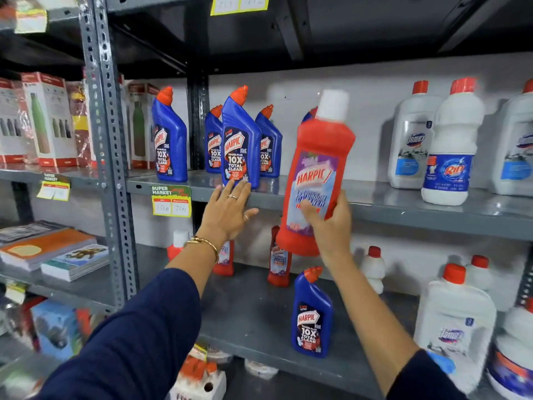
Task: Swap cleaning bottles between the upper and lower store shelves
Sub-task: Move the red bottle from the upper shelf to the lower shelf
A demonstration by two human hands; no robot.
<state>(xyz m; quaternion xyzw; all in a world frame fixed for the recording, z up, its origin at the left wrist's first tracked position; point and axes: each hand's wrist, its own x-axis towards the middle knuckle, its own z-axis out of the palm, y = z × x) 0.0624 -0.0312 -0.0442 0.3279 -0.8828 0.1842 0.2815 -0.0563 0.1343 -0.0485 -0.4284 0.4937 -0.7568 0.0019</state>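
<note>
Red bottle (315,180) going up to the upper shelf (403,206).
Right hand (328,223) is clasping it; left hand (227,210), fingers spread, is touching a blue bottle (240,142).

A single head-worn wide-angle view looks forward and slightly down, close to a grey metal rack. The upper shelf (375,197) crosses mid-frame and the lower shelf (253,313) fills the lower centre. Both forearms enter from the bottom edge. Frame edges bend and blur, probably lens distortion.
</note>
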